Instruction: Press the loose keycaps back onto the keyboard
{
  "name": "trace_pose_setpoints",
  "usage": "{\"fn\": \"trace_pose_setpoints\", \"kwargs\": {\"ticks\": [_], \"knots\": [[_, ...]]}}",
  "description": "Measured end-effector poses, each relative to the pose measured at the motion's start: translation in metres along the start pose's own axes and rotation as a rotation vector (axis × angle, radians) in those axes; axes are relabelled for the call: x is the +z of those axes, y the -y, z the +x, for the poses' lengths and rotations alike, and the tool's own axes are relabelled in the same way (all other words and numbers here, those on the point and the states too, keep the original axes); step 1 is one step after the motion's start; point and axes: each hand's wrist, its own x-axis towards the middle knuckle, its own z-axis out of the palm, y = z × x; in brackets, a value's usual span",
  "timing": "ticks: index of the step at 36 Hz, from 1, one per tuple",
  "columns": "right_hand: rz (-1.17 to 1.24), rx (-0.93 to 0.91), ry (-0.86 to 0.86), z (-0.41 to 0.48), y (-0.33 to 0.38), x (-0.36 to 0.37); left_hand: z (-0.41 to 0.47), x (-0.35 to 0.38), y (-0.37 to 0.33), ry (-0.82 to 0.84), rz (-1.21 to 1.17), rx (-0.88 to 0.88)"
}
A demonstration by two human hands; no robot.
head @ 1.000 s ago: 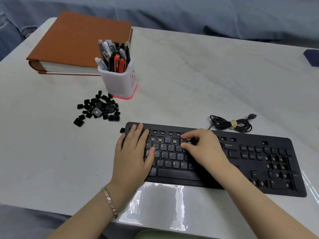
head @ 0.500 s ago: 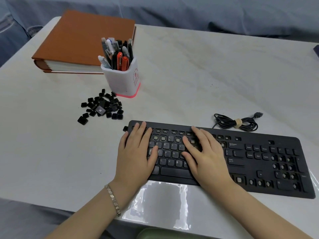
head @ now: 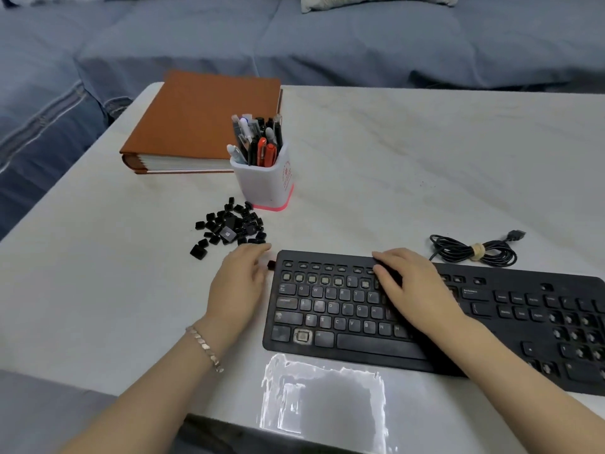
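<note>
Left hand (head: 239,286) has moved off the keyboard (head: 343,322) since the earlier frame. It now lies on the surface (head: 425,158) just beside the keyboard's left end, fingertips close to the loose keycaps (head: 229,227).

- Sofa (head: 294,44): blue, runs behind the far edge of the surface.
- Surface: pale, marbled, with a bright patch of glare (head: 320,394) at the near edge.
- Keyboard: black, lies along the near edge and reaches toward the right edge. Many sockets are bare in the top rows and at its right end.
- Album (head: 203,119): brown cover, thick, lies flat at the far left corner.
- Right hand (head: 412,290): palm down on the upper rows of the keyboard. Grip released, fingers laid flat on the keys.
- Left hand: grip released, fingers extended and holding nothing. A bracelet (head: 204,347) sits on the wrist.
- Pen holder (head: 262,185): white with a pink base, upright, just in front of the album and full of pens (head: 258,139).
- Cable (head: 474,252): black, coiled and tied, just behind the keyboard on the far side.
- Loose keycaps: black, in a scattered heap left of centre, between the pen holder and the left hand.
- Single keycap (head: 270,264): black, lies at the keyboard's far left corner, beside the left hand.
</note>
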Motion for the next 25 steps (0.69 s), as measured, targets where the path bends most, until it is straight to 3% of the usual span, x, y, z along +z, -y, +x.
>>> {"fn": "trace_pose_setpoints", "kwargs": {"ticks": [4, 12, 14, 16, 18, 20, 25], "knots": [[0.027, 0.004, 0.003, -0.003, -0.003, 0.001, 0.012, -0.005, 0.009, 0.19, 0.082, 0.059], [0.035, 0.004, -0.003, -0.005, -0.004, 0.003, 0.011, -0.006, 0.009, 0.118, 0.113, 0.023], [0.039, 0.0, -0.002, -0.005, -0.004, 0.003, 0.005, -0.014, 0.001, 0.024, -0.073, -0.092], [0.042, 0.0, 0.0, -0.005, -0.004, 0.002, -0.003, -0.025, -0.018, -0.041, -0.487, -0.27], [0.043, 0.001, -0.001, -0.004, -0.004, 0.002, -0.013, -0.038, -0.044, -0.006, -0.981, -0.43], [0.044, 0.001, 0.0, -0.004, -0.004, 0.002, -0.023, -0.05, -0.068, 0.069, -1.299, -0.528], [0.048, 0.019, 0.011, -0.005, -0.004, 0.003, -0.036, -0.061, -0.098, 0.132, -1.548, -0.598]]}}
